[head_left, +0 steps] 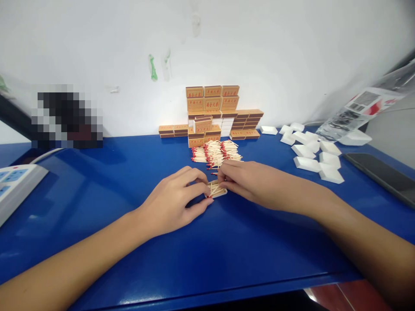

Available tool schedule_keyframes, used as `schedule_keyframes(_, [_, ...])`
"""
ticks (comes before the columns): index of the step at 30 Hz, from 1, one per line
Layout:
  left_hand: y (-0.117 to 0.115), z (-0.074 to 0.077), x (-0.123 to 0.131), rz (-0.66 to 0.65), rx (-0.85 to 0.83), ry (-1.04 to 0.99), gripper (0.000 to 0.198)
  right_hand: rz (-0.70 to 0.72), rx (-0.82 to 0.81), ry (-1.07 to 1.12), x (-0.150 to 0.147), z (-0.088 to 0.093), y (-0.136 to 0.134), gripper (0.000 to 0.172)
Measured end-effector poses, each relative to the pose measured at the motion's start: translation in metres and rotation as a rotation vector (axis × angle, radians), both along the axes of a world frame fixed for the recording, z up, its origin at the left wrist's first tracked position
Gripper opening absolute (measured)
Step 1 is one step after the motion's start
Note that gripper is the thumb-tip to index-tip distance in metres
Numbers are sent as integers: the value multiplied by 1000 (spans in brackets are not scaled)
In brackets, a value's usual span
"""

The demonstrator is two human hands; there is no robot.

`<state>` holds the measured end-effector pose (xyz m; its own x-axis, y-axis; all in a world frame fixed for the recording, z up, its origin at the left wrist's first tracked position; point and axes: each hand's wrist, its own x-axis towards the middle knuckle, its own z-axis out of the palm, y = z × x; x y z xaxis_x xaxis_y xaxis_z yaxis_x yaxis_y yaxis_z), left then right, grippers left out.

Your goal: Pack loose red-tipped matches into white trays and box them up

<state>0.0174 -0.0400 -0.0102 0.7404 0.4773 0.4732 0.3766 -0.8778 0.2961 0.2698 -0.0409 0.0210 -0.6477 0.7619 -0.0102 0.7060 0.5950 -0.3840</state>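
Note:
A small white matchbox tray (221, 193) filled with matches (214, 188) lies on the blue table, between my two hands. My left hand (177, 194) grips its left end, with thumb and fingers curled round it. Over the tray's right end, the fingers of my right hand (240, 178) are pinched together; what is between their tips is hidden. Just beyond my hands lies a loose pile of red-headed matches (215, 152), with a few strays close to the tray.
Matchboxes (212, 103) stand stacked against the wall behind the pile. Several white empty trays (306, 164) lie scattered at the right, beside a dark phone-like slab (382, 175) and a clear plastic bag (359, 110). A white device with blue keys (19, 183) sits at the left.

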Motion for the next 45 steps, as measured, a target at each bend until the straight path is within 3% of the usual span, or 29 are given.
schedule_keyframes(5, [0, 0, 1, -10, -32, -8, 10, 1, 2, 27, 0, -5, 1, 20])
schedule_keyframes(14, [-1, 1, 2, -1, -14, -24, 10, -9, 29, 11, 3, 3, 0, 14])
schedule_keyframes(22, [-1, 2, 2, 12, -25, -31, 12, -15, -39, -9, 0, 0, -2, 19])
schedule_keyframes(28, [-2, 2, 2, 24, -32, -27, 12, 24, 32, 74, -1, 1, -1, 11])
schedule_keyframes(45, [-1, -2, 1, 19, -74, -13, 10, 46, 19, 31, -4, 2, -2, 21])
